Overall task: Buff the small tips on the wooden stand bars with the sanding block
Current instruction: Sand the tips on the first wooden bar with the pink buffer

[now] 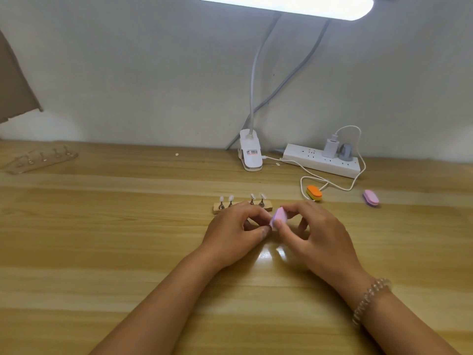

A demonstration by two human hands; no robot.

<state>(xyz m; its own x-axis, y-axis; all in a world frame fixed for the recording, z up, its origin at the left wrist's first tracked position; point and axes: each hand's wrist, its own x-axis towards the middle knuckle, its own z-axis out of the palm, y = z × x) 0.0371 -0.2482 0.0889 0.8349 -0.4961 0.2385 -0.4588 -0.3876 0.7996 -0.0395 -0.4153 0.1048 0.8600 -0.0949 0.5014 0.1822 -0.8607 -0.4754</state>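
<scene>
A small wooden stand bar (267, 207) lies on the table just beyond my hands, with several metal pegs carrying white tips (252, 197). My right hand (314, 233) pinches a pink sanding block (279, 217) between thumb and fingers. My left hand (234, 229) has its fingers curled and pinches something small against the block's lower edge; the thing itself is hidden by the fingers. Both hands meet just in front of the bar's right end.
An orange sanding block (314, 192) and a second pink block (371, 198) lie at right. A clip lamp (250, 153), a white power strip (322, 160) and its cable stand at the back. Another stand bar (41, 160) lies far left.
</scene>
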